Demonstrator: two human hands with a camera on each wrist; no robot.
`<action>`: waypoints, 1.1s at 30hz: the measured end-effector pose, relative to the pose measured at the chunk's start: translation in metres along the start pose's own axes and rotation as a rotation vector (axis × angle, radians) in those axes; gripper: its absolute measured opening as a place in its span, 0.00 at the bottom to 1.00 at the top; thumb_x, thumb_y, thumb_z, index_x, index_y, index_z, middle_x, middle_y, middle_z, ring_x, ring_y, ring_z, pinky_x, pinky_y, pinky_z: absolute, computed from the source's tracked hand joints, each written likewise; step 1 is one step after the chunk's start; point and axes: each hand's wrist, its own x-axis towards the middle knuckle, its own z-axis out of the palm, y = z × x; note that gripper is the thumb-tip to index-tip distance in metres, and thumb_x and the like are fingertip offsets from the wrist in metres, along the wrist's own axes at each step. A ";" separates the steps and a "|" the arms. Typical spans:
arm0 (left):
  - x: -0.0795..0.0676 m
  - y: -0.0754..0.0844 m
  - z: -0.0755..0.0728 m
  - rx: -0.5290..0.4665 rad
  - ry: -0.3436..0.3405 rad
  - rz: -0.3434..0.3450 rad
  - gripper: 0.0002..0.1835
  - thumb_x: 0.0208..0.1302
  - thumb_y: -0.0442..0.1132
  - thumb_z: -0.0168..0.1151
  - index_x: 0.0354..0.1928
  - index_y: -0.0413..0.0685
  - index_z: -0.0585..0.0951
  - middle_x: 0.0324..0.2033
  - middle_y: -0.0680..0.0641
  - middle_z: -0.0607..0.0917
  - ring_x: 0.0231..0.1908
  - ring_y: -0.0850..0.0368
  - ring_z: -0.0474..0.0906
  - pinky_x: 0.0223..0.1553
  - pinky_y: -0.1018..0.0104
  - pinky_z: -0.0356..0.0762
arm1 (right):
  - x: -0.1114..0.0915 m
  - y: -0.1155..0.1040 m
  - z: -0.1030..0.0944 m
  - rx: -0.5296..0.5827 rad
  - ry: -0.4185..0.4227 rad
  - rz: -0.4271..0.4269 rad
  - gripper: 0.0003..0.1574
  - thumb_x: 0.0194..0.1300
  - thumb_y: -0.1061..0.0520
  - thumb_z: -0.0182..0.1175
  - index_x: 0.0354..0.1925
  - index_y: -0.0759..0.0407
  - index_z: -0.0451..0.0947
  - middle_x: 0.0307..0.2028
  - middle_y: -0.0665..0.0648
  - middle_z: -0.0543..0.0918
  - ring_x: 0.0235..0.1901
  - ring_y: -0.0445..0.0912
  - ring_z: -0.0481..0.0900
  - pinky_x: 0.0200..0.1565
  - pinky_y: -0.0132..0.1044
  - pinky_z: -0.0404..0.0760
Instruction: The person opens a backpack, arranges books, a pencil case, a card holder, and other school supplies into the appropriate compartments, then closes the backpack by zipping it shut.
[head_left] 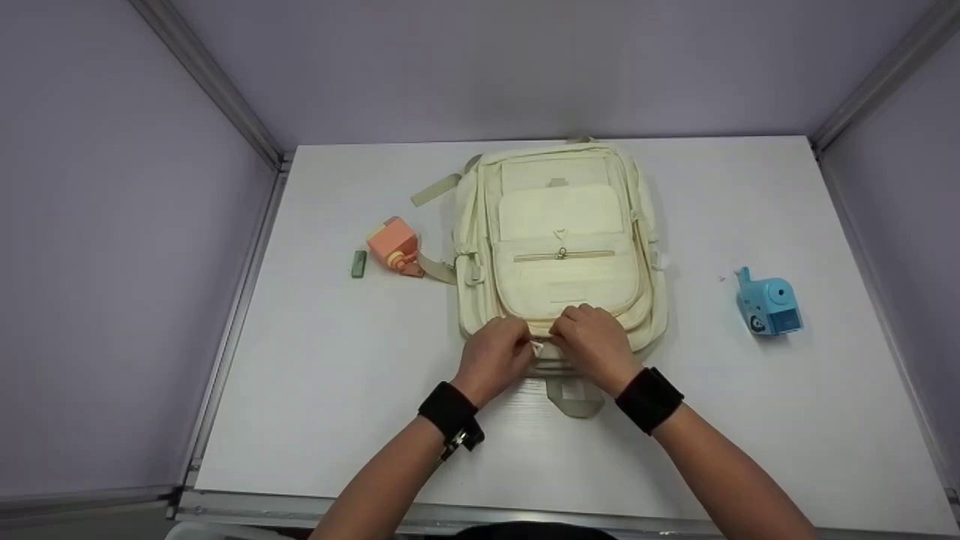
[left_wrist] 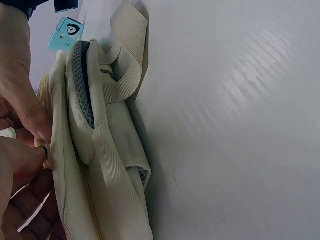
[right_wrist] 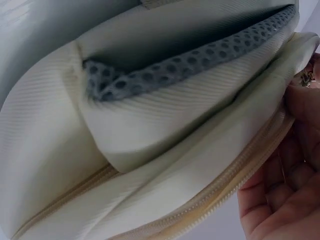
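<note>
A cream backpack (head_left: 559, 210) lies front side up on the white table, one end toward me. At its near edge my left hand (head_left: 495, 356) pinches a zipper pull, with a small white triangular tab (head_left: 537, 348) showing beside the fingers. My right hand (head_left: 596, 345) is close by on the right, fingers curled on the fabric edge by the zipper. The left wrist view shows both hands meeting at the zipper line. In the right wrist view a tan zipper (right_wrist: 215, 200) runs along the bag below grey mesh padding (right_wrist: 200, 62); a metal slider (right_wrist: 306, 77) sits by the fingers.
Left of the backpack are an orange box-shaped object (head_left: 393, 241) and a small green block (head_left: 359, 264). A blue pencil sharpener (head_left: 770, 304) with a crank stands at the right. A webbing loop (head_left: 576, 399) extends from the bag's near end. Panels enclose the table's back and sides.
</note>
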 end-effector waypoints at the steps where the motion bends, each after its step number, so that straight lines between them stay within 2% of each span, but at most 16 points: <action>1: -0.001 -0.002 -0.002 -0.009 -0.002 -0.014 0.08 0.63 0.36 0.66 0.29 0.53 0.77 0.26 0.56 0.76 0.29 0.59 0.72 0.29 0.65 0.71 | 0.000 0.000 0.000 0.000 0.005 0.002 0.06 0.59 0.59 0.76 0.32 0.57 0.86 0.29 0.53 0.81 0.30 0.51 0.80 0.31 0.44 0.78; 6: -0.004 -0.015 -0.011 -0.040 -0.011 -0.067 0.07 0.65 0.34 0.64 0.31 0.53 0.78 0.28 0.56 0.78 0.32 0.59 0.75 0.32 0.63 0.73 | -0.001 0.001 -0.002 0.027 0.026 0.003 0.05 0.61 0.60 0.75 0.32 0.58 0.86 0.29 0.53 0.82 0.29 0.51 0.80 0.32 0.45 0.78; 12: -0.007 -0.029 -0.019 -0.086 -0.023 -0.054 0.06 0.65 0.31 0.64 0.40 0.51 0.83 0.38 0.52 0.85 0.41 0.56 0.81 0.41 0.61 0.79 | -0.001 0.001 -0.003 0.061 0.032 0.005 0.05 0.61 0.60 0.74 0.31 0.57 0.86 0.29 0.52 0.81 0.30 0.50 0.79 0.32 0.45 0.77; 17: -0.008 -0.038 -0.022 -0.099 -0.007 -0.071 0.07 0.66 0.30 0.63 0.42 0.50 0.83 0.40 0.51 0.85 0.44 0.54 0.81 0.44 0.59 0.79 | -0.001 -0.001 -0.004 0.060 0.025 0.008 0.04 0.62 0.59 0.73 0.31 0.56 0.86 0.29 0.52 0.82 0.30 0.50 0.80 0.32 0.44 0.77; 24: -0.007 -0.040 -0.022 -0.096 -0.005 -0.109 0.06 0.65 0.32 0.63 0.40 0.50 0.83 0.37 0.51 0.85 0.41 0.54 0.81 0.43 0.58 0.78 | 0.001 -0.004 -0.007 0.071 -0.007 0.016 0.03 0.62 0.60 0.72 0.33 0.57 0.86 0.31 0.52 0.82 0.32 0.51 0.79 0.34 0.44 0.77; 33: -0.003 -0.037 -0.021 -0.097 -0.036 -0.152 0.06 0.66 0.32 0.63 0.39 0.52 0.83 0.35 0.53 0.85 0.38 0.56 0.80 0.40 0.59 0.78 | 0.021 -0.022 -0.004 0.039 -0.044 -0.010 0.12 0.65 0.50 0.71 0.39 0.57 0.87 0.36 0.54 0.82 0.35 0.51 0.79 0.37 0.45 0.78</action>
